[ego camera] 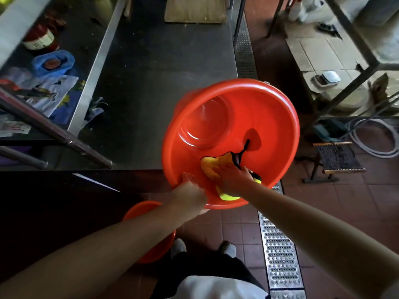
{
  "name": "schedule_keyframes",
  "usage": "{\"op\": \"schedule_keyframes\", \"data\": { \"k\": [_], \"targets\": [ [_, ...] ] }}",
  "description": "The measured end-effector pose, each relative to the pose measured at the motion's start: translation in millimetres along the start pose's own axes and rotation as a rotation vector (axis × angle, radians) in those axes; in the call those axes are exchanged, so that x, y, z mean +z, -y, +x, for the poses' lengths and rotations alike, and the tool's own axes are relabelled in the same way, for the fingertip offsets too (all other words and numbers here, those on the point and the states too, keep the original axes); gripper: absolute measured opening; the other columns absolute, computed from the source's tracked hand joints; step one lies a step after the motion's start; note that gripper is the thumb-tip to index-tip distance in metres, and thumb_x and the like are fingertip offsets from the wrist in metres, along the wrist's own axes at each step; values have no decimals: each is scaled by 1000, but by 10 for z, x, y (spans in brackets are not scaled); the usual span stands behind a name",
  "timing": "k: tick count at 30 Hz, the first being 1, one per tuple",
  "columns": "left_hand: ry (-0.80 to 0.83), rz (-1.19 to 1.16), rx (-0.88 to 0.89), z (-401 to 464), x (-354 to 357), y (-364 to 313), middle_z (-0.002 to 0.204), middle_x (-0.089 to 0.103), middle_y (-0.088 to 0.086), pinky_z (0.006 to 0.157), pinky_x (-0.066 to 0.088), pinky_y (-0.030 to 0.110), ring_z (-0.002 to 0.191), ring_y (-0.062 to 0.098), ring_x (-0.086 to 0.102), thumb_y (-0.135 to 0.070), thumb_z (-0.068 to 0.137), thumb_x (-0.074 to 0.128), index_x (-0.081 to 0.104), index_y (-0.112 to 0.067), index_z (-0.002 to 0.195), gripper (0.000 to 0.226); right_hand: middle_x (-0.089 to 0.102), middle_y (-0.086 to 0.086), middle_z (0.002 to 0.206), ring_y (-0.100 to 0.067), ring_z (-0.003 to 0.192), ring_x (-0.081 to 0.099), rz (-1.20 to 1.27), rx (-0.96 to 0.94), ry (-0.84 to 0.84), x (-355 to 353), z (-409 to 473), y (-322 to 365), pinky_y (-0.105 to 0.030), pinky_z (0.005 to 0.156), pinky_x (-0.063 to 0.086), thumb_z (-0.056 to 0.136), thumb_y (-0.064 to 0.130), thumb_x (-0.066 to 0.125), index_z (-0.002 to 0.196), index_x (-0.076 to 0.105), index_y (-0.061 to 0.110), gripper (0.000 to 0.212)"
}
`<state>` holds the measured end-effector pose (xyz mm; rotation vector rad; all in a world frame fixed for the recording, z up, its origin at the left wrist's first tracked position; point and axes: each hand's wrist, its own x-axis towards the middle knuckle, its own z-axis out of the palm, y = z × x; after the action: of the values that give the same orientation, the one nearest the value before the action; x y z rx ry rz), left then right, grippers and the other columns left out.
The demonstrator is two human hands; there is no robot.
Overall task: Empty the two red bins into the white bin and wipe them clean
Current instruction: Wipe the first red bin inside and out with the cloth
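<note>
The right hand [234, 176] presses flat on a yellow cloth [212, 167] with black trim, fingers closed over it, against the inner wall of a glossy round red bin [265, 126]. The left hand [191, 190] clamps the bin's near rim, tilting its open mouth toward the viewer. The bin hangs past the near right corner of a dark steel tabletop [155, 83], above brown floor tiles. Below the bin, a second red bin [140, 209] sits on the floor beside a perforated metal drain grate [279, 260].
</note>
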<state>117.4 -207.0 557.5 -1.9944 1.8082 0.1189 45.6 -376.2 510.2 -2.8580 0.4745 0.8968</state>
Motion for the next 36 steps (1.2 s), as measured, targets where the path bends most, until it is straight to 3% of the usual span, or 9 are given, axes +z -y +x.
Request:
{"op": "schedule_keyframes", "data": {
  "k": [4,8,13,16,22,25,28,31,36],
  "targets": [
    [53,44,23,57,15,-59,118,60,36,102,29,70,113,53,54,-47,92,49,61,4,122,60,22,-3,159,-29,149,15,30,32,-60,-12,409,-64,-54,115,30,95,40,47,156,17,32,69],
    [112,105,-21,101,28,-126,127,50,43,99,34,69,115,57,51,-50,92,48,49,14,130,75,33,-13,151,-36,142,34,169,52,-86,-72,820,-109,-52,111,36,99,28,46,149,30,25,53],
    [158,165,-53,48,93,-215,129,50,41,98,40,68,116,57,52,-49,89,49,49,13,132,75,16,-15,161,-34,150,16,155,88,-63,25,1028,-65,-58,115,29,93,29,52,151,28,20,64],
    [147,153,-92,23,66,-193,114,64,33,89,50,61,101,50,64,-55,74,63,66,5,117,74,28,-1,157,-23,151,14,153,53,-109,38,952,-89,-52,112,31,95,34,47,148,34,30,55],
    [72,31,-78,-38,38,-84,86,71,29,76,55,59,81,46,68,-50,48,82,77,1,82,61,33,-1,151,-29,144,26,232,-4,-110,47,276,22,-57,114,24,97,50,38,147,32,35,53],
    [110,66,-61,-79,87,-87,99,71,26,87,49,59,96,46,65,-63,64,70,77,-7,95,64,24,1,160,-30,149,19,342,-88,-73,148,-232,62,-62,117,11,95,62,31,154,17,42,63],
    [107,99,-69,-74,101,-59,119,63,29,100,39,61,112,47,58,-65,78,58,71,-7,113,69,28,-1,157,-35,149,13,3,-177,-233,259,-579,27,-62,111,30,94,69,32,158,7,39,75],
    [104,64,-53,-58,71,20,123,59,31,104,31,61,116,45,52,-62,85,54,64,-3,119,69,48,0,148,-31,144,31,-48,-197,-318,151,-719,12,-55,96,50,79,80,41,154,26,32,89],
    [41,117,-5,-98,5,265,104,67,19,95,37,49,100,35,57,-69,85,46,69,-7,106,70,32,0,160,-22,149,26,-136,-186,-73,94,-631,-25,-48,115,28,70,76,65,160,10,27,117]
  ]
}}
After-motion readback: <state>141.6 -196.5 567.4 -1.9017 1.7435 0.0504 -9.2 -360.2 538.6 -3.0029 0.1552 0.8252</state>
